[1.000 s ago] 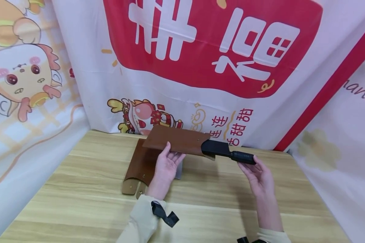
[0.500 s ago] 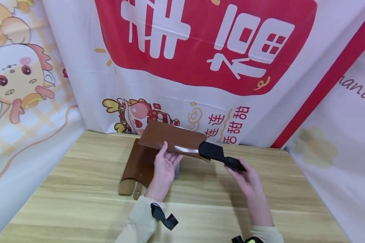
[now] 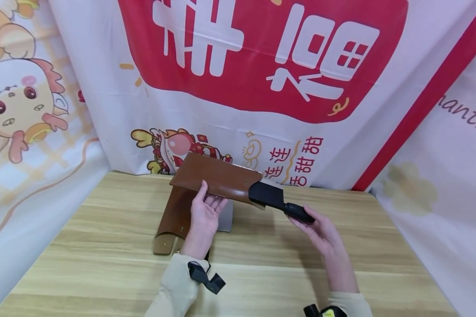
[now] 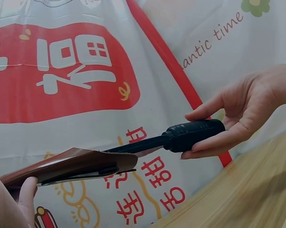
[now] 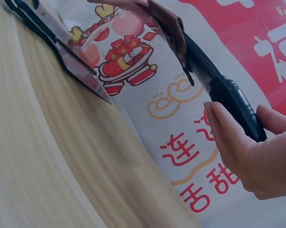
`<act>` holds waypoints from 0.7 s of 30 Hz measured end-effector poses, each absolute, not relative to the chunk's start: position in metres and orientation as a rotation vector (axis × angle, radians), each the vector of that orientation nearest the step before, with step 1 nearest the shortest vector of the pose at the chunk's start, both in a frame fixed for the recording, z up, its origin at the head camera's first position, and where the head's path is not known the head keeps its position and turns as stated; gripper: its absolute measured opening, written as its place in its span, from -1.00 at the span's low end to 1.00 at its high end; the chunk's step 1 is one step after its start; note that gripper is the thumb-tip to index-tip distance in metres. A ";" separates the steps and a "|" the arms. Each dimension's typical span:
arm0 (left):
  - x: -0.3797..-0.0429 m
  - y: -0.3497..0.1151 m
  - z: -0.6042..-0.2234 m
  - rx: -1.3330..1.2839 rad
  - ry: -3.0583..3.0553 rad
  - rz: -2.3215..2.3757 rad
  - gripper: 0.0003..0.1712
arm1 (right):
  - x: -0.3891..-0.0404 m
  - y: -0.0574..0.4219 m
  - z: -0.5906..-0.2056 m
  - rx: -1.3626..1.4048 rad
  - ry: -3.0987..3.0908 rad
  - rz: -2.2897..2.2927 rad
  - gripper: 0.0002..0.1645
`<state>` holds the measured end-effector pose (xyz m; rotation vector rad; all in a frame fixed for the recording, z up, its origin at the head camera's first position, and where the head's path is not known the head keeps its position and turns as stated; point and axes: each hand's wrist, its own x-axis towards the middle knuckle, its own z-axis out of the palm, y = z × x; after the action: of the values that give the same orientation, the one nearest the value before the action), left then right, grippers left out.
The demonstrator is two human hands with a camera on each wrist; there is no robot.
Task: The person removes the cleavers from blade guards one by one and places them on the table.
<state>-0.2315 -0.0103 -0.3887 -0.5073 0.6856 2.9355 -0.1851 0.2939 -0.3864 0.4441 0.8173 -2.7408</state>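
My left hand (image 3: pixel 205 216) holds a brown leather sheath (image 3: pixel 218 176) from below, its thumb over the near edge. From the sheath's right end sticks a cleaver (image 3: pixel 266 195), dark near the handle, with the rest of its blade hidden inside. My right hand (image 3: pixel 321 229) pinches the cleaver's black handle (image 4: pixel 193 134) between thumb and fingers. Both things are raised above the table, tilting down toward the handle. Beneath them, a second brown sheath (image 3: pixel 174 215) with snap straps lies on the wood. Another knife (image 5: pixel 83 71) lies beside it, its grey blade partly behind my left hand.
The wooden table (image 3: pixel 262 286) ends at a white printed cloth (image 3: pixel 115 132) hanging at the back. More cloth hangs at the left and right sides. Black camera straps (image 3: pixel 206 277) are worn on the wrists.
The held sheath and cleaver have shifted a little left, and the handle end has dipped lower with my right hand. The head view has turned slightly. Both hands keep their grips.
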 end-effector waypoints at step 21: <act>-0.244 -0.043 -0.381 -0.543 0.662 2.886 -0.57 | -0.176 0.303 -0.376 0.434 1.030 -2.835 -0.84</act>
<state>-0.2437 -0.0429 -0.3810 -0.5427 0.6619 2.8858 -0.1760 0.3030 -0.3756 0.4336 1.0297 -2.8346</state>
